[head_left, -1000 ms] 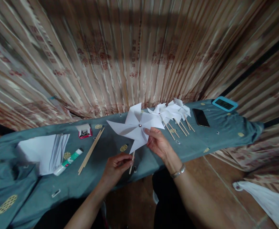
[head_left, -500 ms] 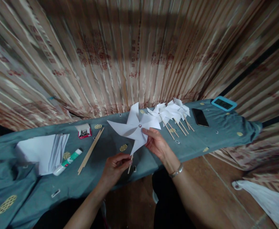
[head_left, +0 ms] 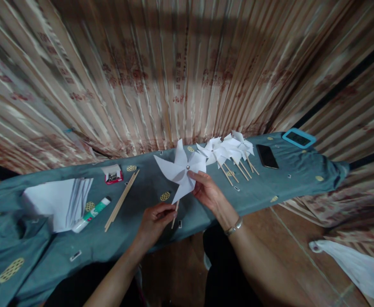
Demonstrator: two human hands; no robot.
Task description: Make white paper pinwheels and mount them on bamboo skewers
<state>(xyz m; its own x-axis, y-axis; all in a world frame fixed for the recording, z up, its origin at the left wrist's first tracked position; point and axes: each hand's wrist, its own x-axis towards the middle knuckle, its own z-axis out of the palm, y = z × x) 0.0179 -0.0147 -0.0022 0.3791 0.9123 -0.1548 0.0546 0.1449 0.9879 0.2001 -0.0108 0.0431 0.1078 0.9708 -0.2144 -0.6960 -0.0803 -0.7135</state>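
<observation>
A white paper pinwheel (head_left: 181, 158) with a silver pin at its centre is held up over the table. My left hand (head_left: 155, 219) is closed on its wooden stick (head_left: 174, 215), pinching it below the blades. Close to the pin, my right hand (head_left: 208, 191) grips the paper, thumb in front and the other fingers partly hidden behind. The stick's upper part is covered by the blades. Several finished pinwheels (head_left: 214, 150) lie overlapping just beyond my right hand, their sticks pointing toward me.
Left of my hands lie loose wooden sticks (head_left: 121, 202), a glue stick (head_left: 92, 214), a red box of pins (head_left: 113, 175) and a stack of white paper (head_left: 57, 202). On the right are a black phone (head_left: 267, 156) and a blue-framed digital timer (head_left: 299, 138). Curtains (head_left: 174, 76) hang behind the cloth-covered table (head_left: 203, 219).
The held pinwheel's blades have turned and tilted slightly, and more of its stick shows above my left fingers. Both hands keep their grip.
</observation>
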